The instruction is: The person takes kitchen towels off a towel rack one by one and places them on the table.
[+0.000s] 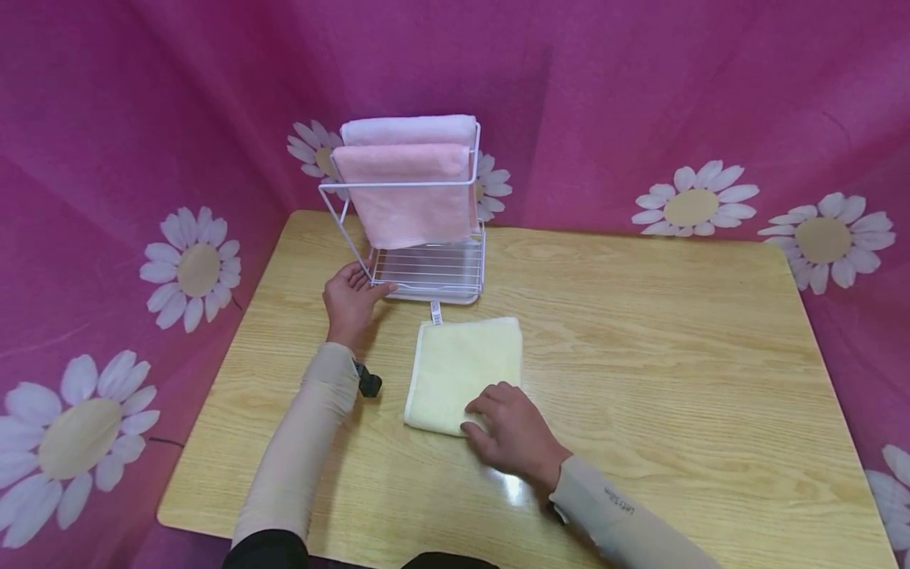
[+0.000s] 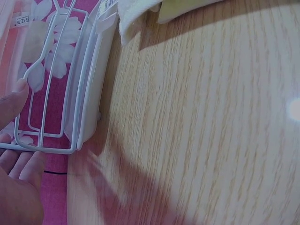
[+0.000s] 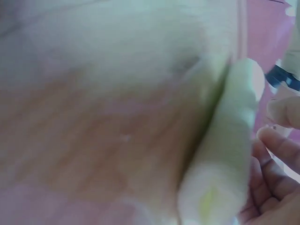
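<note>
A white wire towel rack (image 1: 426, 273) with a tray base stands toward the back left of the table. My left hand (image 1: 350, 304) grips its lower left front corner; in the left wrist view the thumb (image 2: 16, 101) lies against the wire and the fingers (image 2: 26, 166) reach around the other side. In front of the rack lies a folded pale yellow towel (image 1: 462, 363) with a white tag (image 1: 436, 313). At the towel's lower right corner is my right hand (image 1: 515, 431), its fingers loosely bent; contact with the cloth is unclear.
A pink towel (image 1: 412, 197) and a pale white towel (image 1: 408, 130) hang over the rack's bars. The wooden table (image 1: 661, 356) meets a magenta curtain (image 1: 604, 103) with printed daisies behind and at the sides.
</note>
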The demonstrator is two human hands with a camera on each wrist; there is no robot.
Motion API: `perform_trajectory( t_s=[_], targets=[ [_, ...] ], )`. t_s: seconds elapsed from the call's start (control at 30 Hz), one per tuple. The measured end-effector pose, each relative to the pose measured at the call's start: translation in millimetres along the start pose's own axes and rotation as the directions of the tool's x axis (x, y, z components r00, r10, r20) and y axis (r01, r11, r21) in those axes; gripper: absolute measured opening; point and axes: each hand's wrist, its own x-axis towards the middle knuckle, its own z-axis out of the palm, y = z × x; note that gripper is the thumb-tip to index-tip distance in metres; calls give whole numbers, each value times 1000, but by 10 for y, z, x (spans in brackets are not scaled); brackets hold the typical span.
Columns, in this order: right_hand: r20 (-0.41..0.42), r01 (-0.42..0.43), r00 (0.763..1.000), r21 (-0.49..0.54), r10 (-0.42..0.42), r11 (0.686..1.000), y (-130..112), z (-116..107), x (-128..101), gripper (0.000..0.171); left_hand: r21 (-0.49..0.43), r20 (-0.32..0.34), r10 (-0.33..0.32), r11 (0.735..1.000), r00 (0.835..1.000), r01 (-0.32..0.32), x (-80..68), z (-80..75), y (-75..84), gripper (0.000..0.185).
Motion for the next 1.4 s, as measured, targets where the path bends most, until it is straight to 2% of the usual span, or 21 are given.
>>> perform_trajectory(
  t_s=[0.2,0.43,0.67,0.97,1.2,1.37,1.4],
  targets=[
    [-37,-11,999,110,15,994,1,-122,146,15,-49,14,4,999,1000,-4,23,3,-27,59],
    [-83,15,997,178,0,984,-54,-332,415,16,-46,4,-19,999,1000,19,16,5,-16,58],
    [-127,44,992,181,-21,982,-119,-564,711,14,-50,10,-9,999,1000,10,19,12,-17,59],
    [-170,110,982,196,-77,974,-172,-880,1086,17,-9,-18,1,1000,1000,-1,11,13,-16,59],
    [-204,156,971,148,-124,977,-209,-1080,1353,24,-9,-22,-17,1000,1000,17,3,-2,-15,60],
    [-238,191,959,128,-157,973,-244,-1223,1541,23,-7,-17,-16,1000,1000,16,19,-1,-33,60],
    [-247,200,955,125,-165,972,-246,-1250,1579,22,-7,-15,-19,1000,1000,19,-6,5,9,60]
  ],
)
